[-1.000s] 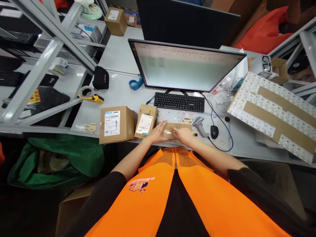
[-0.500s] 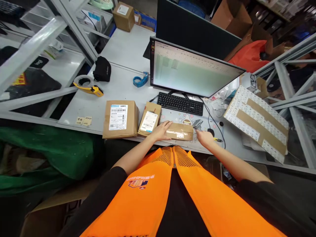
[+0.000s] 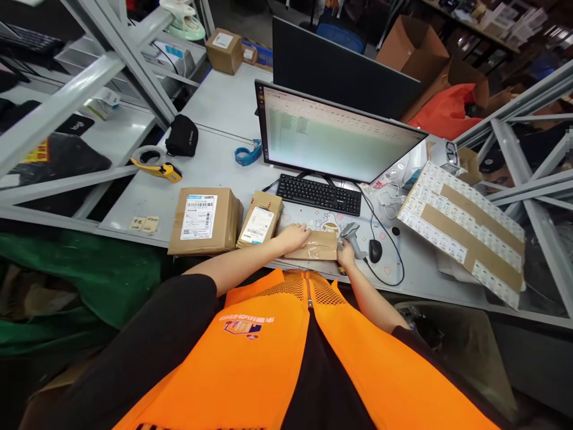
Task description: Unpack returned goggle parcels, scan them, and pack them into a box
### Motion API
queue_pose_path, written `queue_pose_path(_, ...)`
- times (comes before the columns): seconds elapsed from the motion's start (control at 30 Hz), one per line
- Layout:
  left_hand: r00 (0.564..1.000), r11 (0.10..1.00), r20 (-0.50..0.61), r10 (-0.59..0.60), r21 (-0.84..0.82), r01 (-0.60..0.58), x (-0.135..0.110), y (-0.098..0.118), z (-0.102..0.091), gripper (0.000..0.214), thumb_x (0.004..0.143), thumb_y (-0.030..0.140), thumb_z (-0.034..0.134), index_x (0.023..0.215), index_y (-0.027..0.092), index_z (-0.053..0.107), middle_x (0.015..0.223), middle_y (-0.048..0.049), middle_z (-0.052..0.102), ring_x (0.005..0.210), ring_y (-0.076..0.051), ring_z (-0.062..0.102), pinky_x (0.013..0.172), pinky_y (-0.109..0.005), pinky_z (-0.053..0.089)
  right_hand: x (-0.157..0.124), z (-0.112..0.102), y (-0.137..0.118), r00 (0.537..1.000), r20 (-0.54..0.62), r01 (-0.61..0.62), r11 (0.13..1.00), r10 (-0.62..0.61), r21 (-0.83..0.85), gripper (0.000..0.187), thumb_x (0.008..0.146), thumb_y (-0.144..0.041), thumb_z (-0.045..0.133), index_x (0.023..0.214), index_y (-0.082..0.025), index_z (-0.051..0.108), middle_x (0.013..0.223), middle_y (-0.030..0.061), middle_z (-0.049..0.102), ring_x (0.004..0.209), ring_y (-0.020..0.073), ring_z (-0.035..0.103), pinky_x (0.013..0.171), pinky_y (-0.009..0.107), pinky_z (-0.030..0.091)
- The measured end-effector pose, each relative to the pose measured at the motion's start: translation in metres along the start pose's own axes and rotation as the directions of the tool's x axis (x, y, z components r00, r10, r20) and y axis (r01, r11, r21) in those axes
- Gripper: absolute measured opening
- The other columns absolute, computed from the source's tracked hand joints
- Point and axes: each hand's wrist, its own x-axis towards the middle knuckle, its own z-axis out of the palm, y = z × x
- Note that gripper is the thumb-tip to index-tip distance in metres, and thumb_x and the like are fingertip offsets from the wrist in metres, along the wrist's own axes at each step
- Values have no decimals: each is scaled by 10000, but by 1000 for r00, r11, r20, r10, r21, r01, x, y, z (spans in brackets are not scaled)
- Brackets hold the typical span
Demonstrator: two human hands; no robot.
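Observation:
A small flat taped cardboard parcel (image 3: pixel 317 245) lies at the desk's front edge. My left hand (image 3: pixel 293 237) rests on its left end with the fingers laid flat. My right hand (image 3: pixel 347 254) is just right of the parcel, curled round the handle of a grey barcode scanner (image 3: pixel 351 235). Left of the parcel a labelled carton (image 3: pixel 260 226) leans against a larger labelled box (image 3: pixel 203 219).
A black keyboard (image 3: pixel 319 194) and lit monitor (image 3: pixel 335 135) stand behind the parcel, a black mouse (image 3: pixel 375 250) to the right. A big flattened carton with label strips (image 3: pixel 463 225) lies far right. A yellow tape dispenser (image 3: pixel 154 164), blue tape holder (image 3: pixel 246 154) and black pouch (image 3: pixel 182 136) sit back left.
My right hand left the parcel, moved right and closed on the scanner. My left hand stayed on the parcel. The view shifted slightly.

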Motion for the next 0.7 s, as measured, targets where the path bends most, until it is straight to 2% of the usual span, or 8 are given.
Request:
queue_pose_path(0.1, 1000, 1000, 13, 16, -10, -16, -3, 0, 0, 386, 1066, 283, 525, 1345, 51, 655, 1219, -255, 704, 1089, -356, 711, 940, -429, 513, -11, -5, 4, 997, -74, 27, 994, -19, 106, 530, 1006, -325, 359, 1357, -76, 670, 1282, 214, 720, 1145, 279, 691, 1042, 415, 553)
queue_pose_path(0.2, 997, 994, 34, -69, -82, 71, 4, -16, -6, 392, 1101, 300, 440, 1338, 101, 681, 1115, -205, 765, 1011, -322, 737, 919, -406, 515, -27, -8, -2, 960, -92, 276, 945, -263, 176, 434, 1029, -418, 466, 1247, -150, 728, 1238, 182, 705, 1147, 290, 659, 1044, 437, 551)
queue_pose_path(0.27, 986, 979, 34, -164, -117, 167, 13, -32, -11, 412, 1117, 354, 410, 1335, 155, 698, 1065, -162, 788, 983, -306, 746, 895, -384, 516, -35, -9, -13, 914, -22, 406, 909, -406, 95, 402, 995, -431, 592, 1276, -178, 729, 1300, 187, 660, 1218, 324, 609, 1081, 482, 524)
queue_pose_path(0.37, 961, 953, 23, -275, -123, 276, 27, -50, -12, 448, 1119, 403, 395, 1309, 164, 724, 1081, -164, 792, 998, -318, 744, 869, -383, 519, -44, -14, -28, 888, 48, 460, 881, -458, -112, 371, 954, -357, 690, 1286, -194, 708, 1395, 200, 586, 1289, 365, 532, 1102, 530, 476)
queue_pose_path(0.47, 940, 934, 1, -342, -115, 340, 33, -50, -4, 455, 1114, 342, 380, 1223, 107, 754, 1082, -200, 780, 983, -336, 729, 885, -418, 518, -56, -23, -28, 867, 89, 496, 836, -489, -233, 163, 980, -284, 652, 1102, -190, 705, 1255, 181, 625, 1196, 338, 546, 1024, 483, 478)
queue_pose_path(0.53, 932, 928, -48, -361, -116, 353, 31, -43, 2, 436, 1106, 282, 376, 1249, 87, 739, 1186, -222, 752, 1094, -347, 694, 974, -447, 495, -65, -29, -18, 809, 233, 583, 786, -540, -205, 102, 985, -289, 658, 968, -195, 692, 1096, 139, 657, 1074, 295, 582, 937, 416, 494)
queue_pose_path(0.63, 937, 955, -186, -294, -104, 279, 24, -29, 7, 406, 1090, 220, 404, 1346, 108, 698, 1360, -228, 676, 1255, -351, 594, 1076, -477, 426, -72, -39, -2, 668, 467, 665, 746, -580, -25, 169, 997, -357, 681, 930, -205, 713, 986, 87, 700, 958, 239, 644, 826, 327, 511)
queue_pose_path(0.7, 952, 992, -281, -118, -70, 103, 17, -21, 7, 379, 1079, 188, 433, 1327, 147, 717, 1321, -200, 690, 1209, -329, 584, 1041, -463, 423, -64, -47, -3, 658, 487, 636, 770, -574, 49, 202, 1047, -350, 596, 1024, -212, 743, 993, 75, 738, 926, 217, 682, 791, 301, 520)
